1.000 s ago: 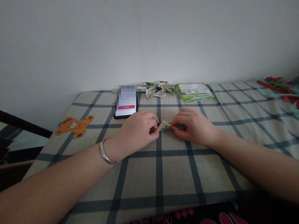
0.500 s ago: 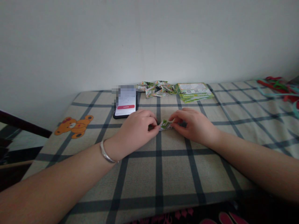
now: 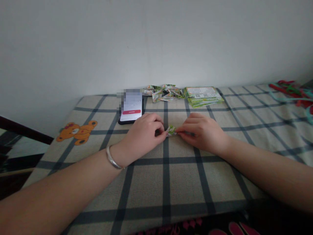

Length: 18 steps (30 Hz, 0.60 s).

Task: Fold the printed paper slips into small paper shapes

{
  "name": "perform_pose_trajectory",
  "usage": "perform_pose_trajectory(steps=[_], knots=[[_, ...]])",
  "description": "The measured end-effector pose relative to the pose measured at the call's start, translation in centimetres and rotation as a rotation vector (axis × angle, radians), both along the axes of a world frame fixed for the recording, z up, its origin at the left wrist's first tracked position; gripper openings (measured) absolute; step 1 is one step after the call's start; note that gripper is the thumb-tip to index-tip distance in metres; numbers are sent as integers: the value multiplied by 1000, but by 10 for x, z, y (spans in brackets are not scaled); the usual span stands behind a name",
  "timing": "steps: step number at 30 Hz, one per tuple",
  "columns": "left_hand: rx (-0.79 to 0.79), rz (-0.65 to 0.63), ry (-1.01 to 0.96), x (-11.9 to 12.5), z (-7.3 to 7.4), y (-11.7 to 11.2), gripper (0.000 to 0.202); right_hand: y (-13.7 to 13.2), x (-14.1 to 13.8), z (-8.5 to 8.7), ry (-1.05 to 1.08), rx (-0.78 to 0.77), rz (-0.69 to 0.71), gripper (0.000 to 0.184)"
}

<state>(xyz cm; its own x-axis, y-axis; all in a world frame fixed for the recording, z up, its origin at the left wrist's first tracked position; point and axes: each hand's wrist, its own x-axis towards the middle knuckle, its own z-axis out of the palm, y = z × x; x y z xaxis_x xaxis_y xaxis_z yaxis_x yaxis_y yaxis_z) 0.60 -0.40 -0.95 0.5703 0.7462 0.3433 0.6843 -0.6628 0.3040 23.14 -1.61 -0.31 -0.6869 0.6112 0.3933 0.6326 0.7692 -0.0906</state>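
Note:
A small folded piece of green-and-white printed paper lies between my hands, low over the checked tablecloth. My left hand pinches its left end between thumb and forefinger. From the other side, my right hand grips the right end, with thumb and fingertips pressed together. The fingers cover both ends of the paper, so its full shape is hidden. A silver bangle circles my left wrist.
Beyond my left hand lies a phone with its screen lit. Several folded paper pieces and a stack of green printed leaflets lie near the wall. A bear-shaped piece is at left; red and green items at far right.
My right hand's fingers have closed in on the paper's right end and shifted slightly left. Less of the paper shows between my hands. My left hand has barely moved.

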Motion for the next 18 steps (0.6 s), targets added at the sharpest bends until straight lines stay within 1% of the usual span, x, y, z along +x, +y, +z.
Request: perform_pose_trajectory(steps=[7,13,18], knots=[[9,-16,17,-1,-1,2,13,-1,0,1,-65,20,11,18],[17,-20,45,-1,-2,3,14,1,0,0,-70,-6,12,17],[26,-26,78,0,0,2,9,0,-3,1,-61,3,2,17]])
